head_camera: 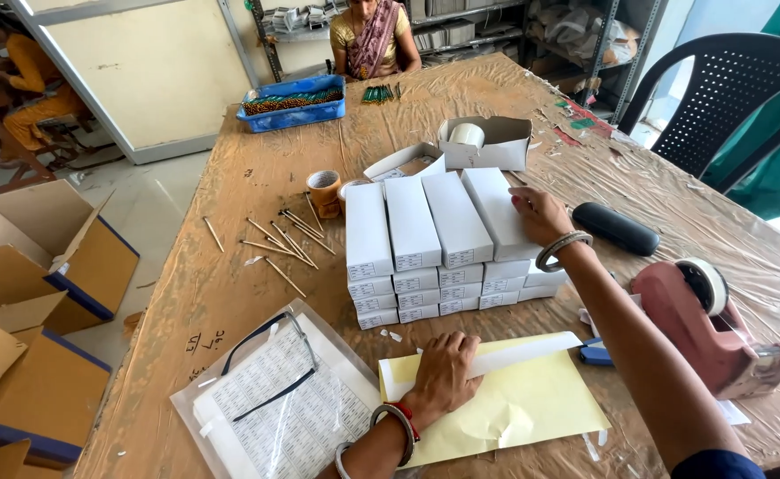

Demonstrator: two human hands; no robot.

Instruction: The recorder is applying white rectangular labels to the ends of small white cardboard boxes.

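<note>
Yellow paper [532, 404] half under left hand [443, 372].

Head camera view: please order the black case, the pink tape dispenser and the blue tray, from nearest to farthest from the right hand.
From the right hand:
1. Black case, just right of it.
2. Pink tape dispenser, nearer the camera, at the right edge.
3. Blue tray, far across the table, on the left.

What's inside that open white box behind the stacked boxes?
A white roll of tape sits inside the open white box, standing against its back wall. The front wall hides the roll's lower part and the box floor.
</note>
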